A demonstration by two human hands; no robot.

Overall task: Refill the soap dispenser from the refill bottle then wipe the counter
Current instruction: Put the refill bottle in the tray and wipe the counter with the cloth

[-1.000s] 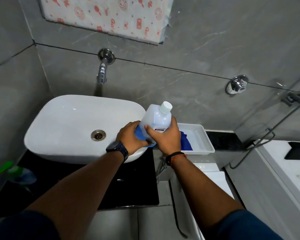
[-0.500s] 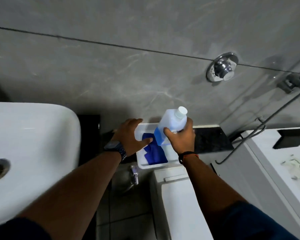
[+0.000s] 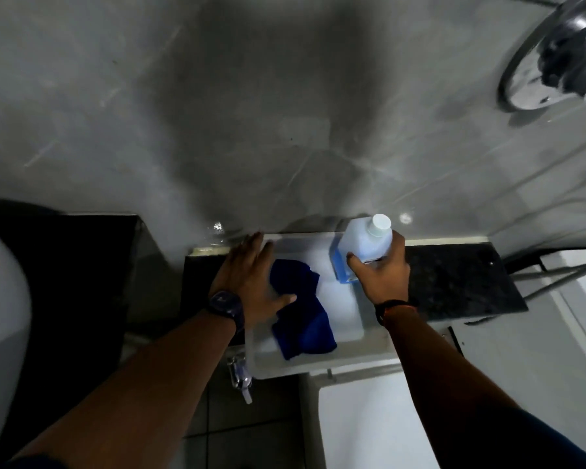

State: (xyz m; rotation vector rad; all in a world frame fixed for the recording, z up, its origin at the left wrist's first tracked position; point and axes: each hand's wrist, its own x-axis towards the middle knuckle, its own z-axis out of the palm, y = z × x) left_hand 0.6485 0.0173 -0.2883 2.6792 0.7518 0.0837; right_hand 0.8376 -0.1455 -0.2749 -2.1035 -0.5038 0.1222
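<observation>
Refill bottle: the translucent white plastic refill bottle with a white screw cap (image 3: 364, 247) sits capped in the far right corner of the white plastic tray (image 3: 339, 360), a low band of blue liquid showing at its base.
Right hand: the right hand (image 3: 383, 274) is wrapped around the bottle's body.
Left hand: the left hand (image 3: 251, 282) lies flat and spread, thumb on the crumpled dark blue cloth (image 3: 300, 316) inside the tray.
Progress: bottle looks parked, so pouring seems done; the wipe is left, cloth not yet lifted.
Dispenser: out of view.
Surface: the tray rests on a speckled black stone ledge (image 3: 460, 282).
Room: grey tiled wall (image 3: 217, 113), round chrome wall fitting (image 3: 555, 55).
</observation>
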